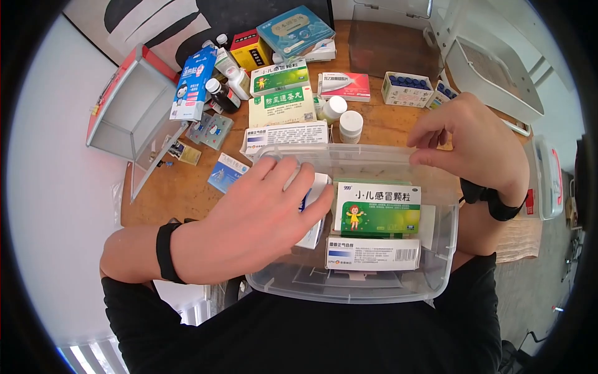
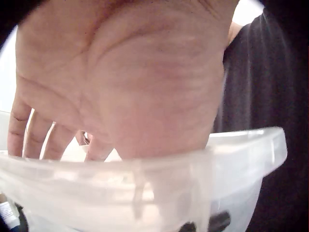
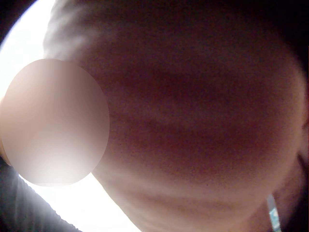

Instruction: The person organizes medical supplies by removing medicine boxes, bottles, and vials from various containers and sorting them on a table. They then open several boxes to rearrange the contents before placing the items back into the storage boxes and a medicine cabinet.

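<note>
A clear plastic bin [image 1: 349,290] in front of my body holds several medicine boxes. Among them lie a green-and-white granule box [image 1: 378,207] with a cartoon girl and a white box with a blue stripe [image 1: 372,254]. My left hand [image 1: 261,209] reaches over the bin's left side, fingers bent over a tilted white-and-blue medicine box [image 1: 316,215] and gripping it; the hand covers much of that box. In the left wrist view the fingers [image 2: 53,140] dip behind the bin's rim. Above the right back corner, my right hand [image 1: 470,140] hangs loosely bent, holding nothing.
Behind the bin, the wooden table carries more medicine boxes [image 1: 283,106], white bottles [image 1: 351,126], a brown bottle [image 1: 223,95] and a box of blue-capped vials [image 1: 406,89]. A red-edged open case [image 1: 134,103] stands left. A blue-and-white box [image 1: 226,172] lies beside my left hand.
</note>
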Tool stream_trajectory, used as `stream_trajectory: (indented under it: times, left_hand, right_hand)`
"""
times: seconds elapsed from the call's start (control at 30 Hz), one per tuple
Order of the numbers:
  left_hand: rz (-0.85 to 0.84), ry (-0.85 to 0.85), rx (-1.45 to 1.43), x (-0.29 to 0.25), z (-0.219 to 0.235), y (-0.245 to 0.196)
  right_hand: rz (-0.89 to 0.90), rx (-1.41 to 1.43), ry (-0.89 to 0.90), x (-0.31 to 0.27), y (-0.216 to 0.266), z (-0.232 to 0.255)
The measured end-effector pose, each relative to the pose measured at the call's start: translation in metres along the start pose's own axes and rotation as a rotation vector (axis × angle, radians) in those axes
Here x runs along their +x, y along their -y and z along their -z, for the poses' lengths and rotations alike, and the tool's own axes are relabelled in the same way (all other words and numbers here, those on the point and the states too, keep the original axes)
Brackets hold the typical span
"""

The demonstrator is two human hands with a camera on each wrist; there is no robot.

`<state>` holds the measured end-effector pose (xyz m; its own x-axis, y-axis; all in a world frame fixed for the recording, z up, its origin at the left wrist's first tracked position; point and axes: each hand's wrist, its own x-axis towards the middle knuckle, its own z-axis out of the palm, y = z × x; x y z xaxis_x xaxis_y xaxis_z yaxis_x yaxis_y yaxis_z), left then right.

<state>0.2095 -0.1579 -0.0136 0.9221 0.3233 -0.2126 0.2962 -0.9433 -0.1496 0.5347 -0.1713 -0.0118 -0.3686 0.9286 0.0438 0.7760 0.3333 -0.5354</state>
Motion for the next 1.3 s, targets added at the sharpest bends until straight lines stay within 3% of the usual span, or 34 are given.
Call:
stream_trajectory:
  times: [0.4, 0.6, 0.77, 0.87, 0.93, 1.0, 1.13, 1.17, 1.3]
  left_hand:
    - [-0.033, 0.13, -0.078, 0.014, -0.015, 0.009]
    - [-0.057, 0.093, -0.119, 0.014, -0.02, 0.015]
    - [-0.09, -0.011, -0.197, 0.011, -0.011, 0.024]
    - [-0.04, -0.22, -0.287, 0.008, 0.016, 0.046]
    - [-0.022, -0.254, -0.3, 0.019, 0.023, 0.065]
    - [0.001, -0.295, -0.315, 0.039, 0.028, 0.084]
    - [-0.158, -0.271, -0.072, 0.107, 0.003, 0.115]
    - [-0.21, -0.264, -0.023, 0.114, 0.002, 0.121]
    - [-0.133, -0.241, 0.016, 0.109, 0.01, 0.137]
  right_hand:
    - [-0.006, 0.02, -0.015, 0.0, 0.003, 0.001]
    - [0.023, 0.011, 0.024, 0.005, 0.005, 0.003]
    - [-0.008, 0.027, 0.038, 0.003, 0.002, 0.004]
    - [0.0, 0.01, 0.014, 0.001, -0.001, 0.006]
    - [0.0, -0.001, 0.003, 0.0, -0.003, 0.005]
    - [0.149, -0.001, -0.143, 0.001, -0.004, 0.002]
    - [0.212, 0.052, -0.326, 0.002, 0.003, 0.0]
    - [0.244, 0.031, -0.393, 0.002, 0.005, 0.0]
    - [0.295, 0.054, -0.635, -0.002, 0.013, 0.005]
